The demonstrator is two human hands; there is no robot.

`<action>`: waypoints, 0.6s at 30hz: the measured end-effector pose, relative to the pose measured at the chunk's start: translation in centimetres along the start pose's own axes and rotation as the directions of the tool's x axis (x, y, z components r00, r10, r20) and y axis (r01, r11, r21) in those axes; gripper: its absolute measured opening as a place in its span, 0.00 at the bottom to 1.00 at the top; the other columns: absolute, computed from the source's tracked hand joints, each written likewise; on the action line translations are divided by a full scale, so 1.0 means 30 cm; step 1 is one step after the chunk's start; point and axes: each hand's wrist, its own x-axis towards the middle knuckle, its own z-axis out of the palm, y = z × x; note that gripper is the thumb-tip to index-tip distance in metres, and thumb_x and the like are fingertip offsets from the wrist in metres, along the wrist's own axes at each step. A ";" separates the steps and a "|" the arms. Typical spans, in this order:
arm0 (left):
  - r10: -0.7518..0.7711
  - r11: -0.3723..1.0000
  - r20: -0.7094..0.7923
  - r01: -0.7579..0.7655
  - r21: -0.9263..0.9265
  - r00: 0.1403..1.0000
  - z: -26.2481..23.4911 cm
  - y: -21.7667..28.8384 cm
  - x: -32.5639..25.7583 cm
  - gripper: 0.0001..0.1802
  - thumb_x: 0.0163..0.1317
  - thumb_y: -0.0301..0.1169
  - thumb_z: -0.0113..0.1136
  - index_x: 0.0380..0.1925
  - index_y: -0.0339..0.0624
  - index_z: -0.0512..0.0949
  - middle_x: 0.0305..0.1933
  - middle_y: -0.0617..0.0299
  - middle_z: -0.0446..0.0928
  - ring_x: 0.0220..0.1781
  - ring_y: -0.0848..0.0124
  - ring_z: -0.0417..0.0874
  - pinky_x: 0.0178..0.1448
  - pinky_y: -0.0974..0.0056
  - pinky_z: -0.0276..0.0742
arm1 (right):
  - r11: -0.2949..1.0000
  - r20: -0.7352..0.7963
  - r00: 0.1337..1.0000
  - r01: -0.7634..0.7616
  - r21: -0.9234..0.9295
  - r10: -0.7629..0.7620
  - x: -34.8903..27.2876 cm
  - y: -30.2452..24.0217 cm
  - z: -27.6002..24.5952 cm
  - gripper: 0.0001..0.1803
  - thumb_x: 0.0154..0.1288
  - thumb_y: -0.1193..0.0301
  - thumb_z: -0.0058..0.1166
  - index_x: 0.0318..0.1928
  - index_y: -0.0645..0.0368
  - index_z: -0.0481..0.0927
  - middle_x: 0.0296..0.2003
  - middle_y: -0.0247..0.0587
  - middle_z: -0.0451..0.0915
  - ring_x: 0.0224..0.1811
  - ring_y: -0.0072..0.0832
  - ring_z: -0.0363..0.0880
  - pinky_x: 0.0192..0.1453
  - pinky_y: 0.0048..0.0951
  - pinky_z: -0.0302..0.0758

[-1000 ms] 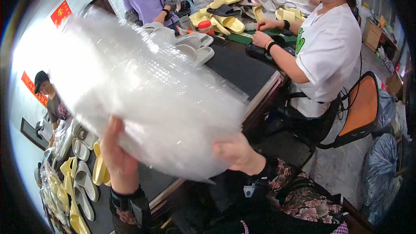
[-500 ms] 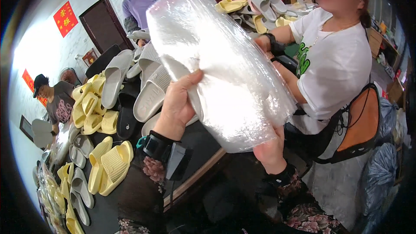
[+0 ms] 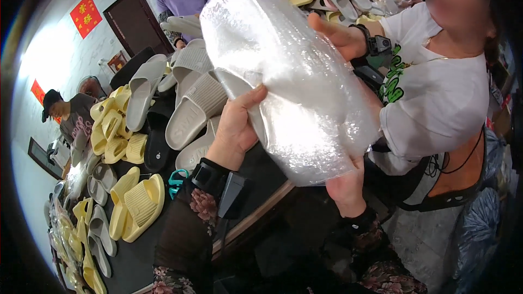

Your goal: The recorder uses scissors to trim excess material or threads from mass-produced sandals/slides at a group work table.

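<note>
"Your hands?"

"My left hand (image 3: 238,128) pinches the clear plastic bundle (image 3: 294,114), thumb uppermost, raised beside the black tabletop (image 3: 267,173). My right hand (image 3: 347,188) meets its lower corner; fingers veiled, I cannot tell that grip."

"The room?"

"Slippers (image 3: 144,207) crowd the tabletop; pale wall (image 3: 65,65) behind."

"Changed?"

"Teal handles (image 3: 177,183), mostly hidden half a second ago, now show beyond my wrist."

Dark door (image 3: 131,22), red poster (image 3: 85,16) (hung left of it), orange-backed chair (image 3: 455,171), blue-grey sacks (image 3: 479,228)
</note>
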 end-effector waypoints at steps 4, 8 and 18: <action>0.017 0.999 -0.124 -0.012 0.044 0.992 -0.062 0.026 -0.036 0.25 0.62 0.22 0.52 0.58 0.28 0.60 0.53 0.45 0.72 0.52 0.54 0.78 0.57 0.49 0.77 | 0.995 0.004 0.995 -0.100 0.019 0.100 -0.006 0.075 0.015 0.21 0.66 0.77 0.48 0.60 0.63 0.67 0.55 0.43 0.73 0.55 0.32 0.74 0.59 0.35 0.72; -0.019 0.998 -0.239 0.033 0.056 0.971 -0.094 0.040 -0.060 0.25 0.62 0.24 0.51 0.58 0.27 0.60 0.52 0.43 0.72 0.50 0.53 0.79 0.54 0.48 0.79 | 0.991 0.041 0.990 -0.134 0.017 0.134 -0.025 0.094 0.046 0.23 0.66 0.78 0.47 0.61 0.63 0.65 0.57 0.43 0.72 0.57 0.33 0.72 0.61 0.37 0.70; 0.070 0.981 -0.273 -0.017 0.194 0.959 -0.047 0.042 -0.070 0.22 0.62 0.24 0.52 0.54 0.25 0.63 0.49 0.43 0.73 0.48 0.53 0.80 0.52 0.48 0.80 | 0.985 0.017 0.985 -0.171 0.016 0.170 -0.007 0.041 0.082 0.23 0.72 0.68 0.37 0.62 0.66 0.62 0.58 0.45 0.70 0.59 0.35 0.71 0.64 0.37 0.67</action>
